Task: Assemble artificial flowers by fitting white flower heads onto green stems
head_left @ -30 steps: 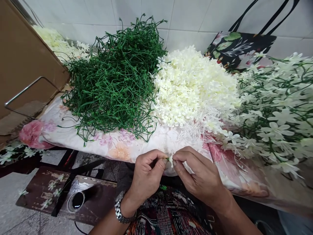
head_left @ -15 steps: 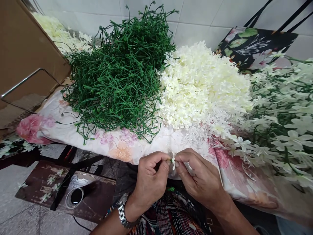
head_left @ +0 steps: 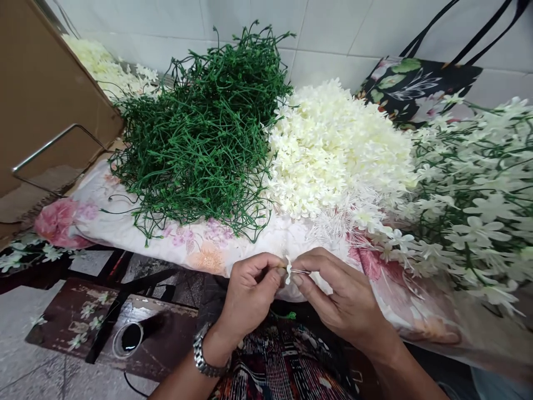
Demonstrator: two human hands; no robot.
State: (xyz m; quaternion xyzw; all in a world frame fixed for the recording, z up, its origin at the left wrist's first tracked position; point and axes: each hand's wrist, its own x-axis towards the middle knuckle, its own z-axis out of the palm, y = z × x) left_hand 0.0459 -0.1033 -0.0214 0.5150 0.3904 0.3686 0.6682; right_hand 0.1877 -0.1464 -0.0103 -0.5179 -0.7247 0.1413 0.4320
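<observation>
My left hand (head_left: 255, 294) is closed in a pinch on a green artificial flower stem, mostly hidden by the fingers. A small white artificial flower (head_left: 288, 270) sits edge-on at the stem's tip, between my two hands. My right hand (head_left: 343, 294) pinches thin pale stamen strands (head_left: 300, 271) that reach toward the flower. Beyond my hands lie a tangled heap of green plastic stems (head_left: 200, 144), a mound of cream-white blossoms (head_left: 337, 147) and a small pile of white stamens (head_left: 337, 225).
Finished white flower sprays (head_left: 478, 205) spread at the right. A floral cloth (head_left: 250, 255) covers the table. A cardboard box (head_left: 54, 100) and a metal wire handle (head_left: 50, 147) stand at the left. Below, a cup of dark liquid (head_left: 131, 338) rests on a brown board (head_left: 166, 322).
My right fingertips have drawn slightly away from the flower, so thin strands now show between them. Both hands sit a little further left in the picture, and the view has shifted slightly.
</observation>
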